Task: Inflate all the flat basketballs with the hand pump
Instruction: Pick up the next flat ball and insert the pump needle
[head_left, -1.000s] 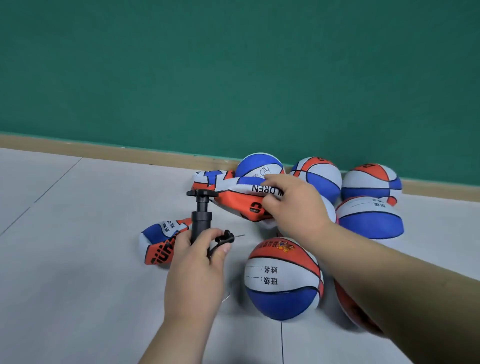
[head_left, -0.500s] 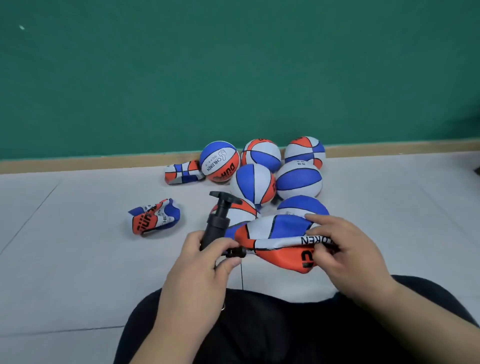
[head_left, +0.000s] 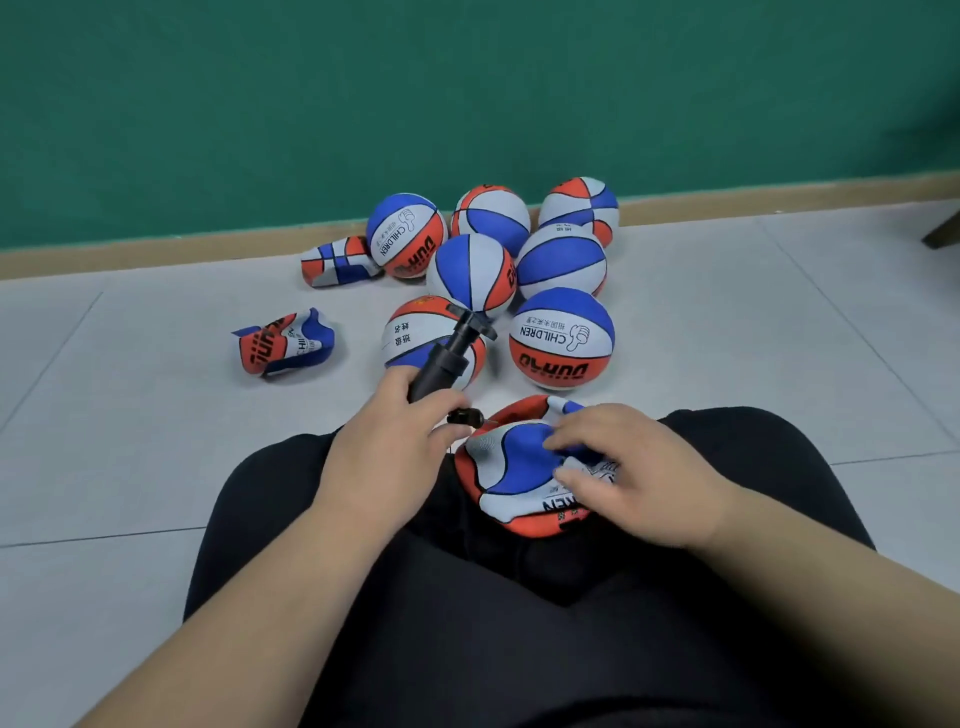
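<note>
A flat red, white and blue basketball (head_left: 511, 460) lies on my lap. My right hand (head_left: 636, 478) rests on top of it, fingers pressing the skin. My left hand (head_left: 389, 447) grips the black hand pump (head_left: 441, 361) by its barrel, handle tilted up and away, its nozzle end right beside the flat ball's left edge. Two more flat balls lie on the floor: one crumpled (head_left: 283, 343) at the left, one (head_left: 335, 261) by the wall. Several inflated balls (head_left: 561, 338) cluster beyond the pump.
My black-trousered legs (head_left: 519, 623) fill the lower frame. Grey floor tiles (head_left: 130, 441) stretch to a green wall with a tan skirting board (head_left: 156, 254). A dark furniture leg (head_left: 943, 234) shows at the far right.
The flat ball has come from in front of me down onto my lap, and my right hand has shifted on top of it. The pump has tilted over to the right in my left hand.
</note>
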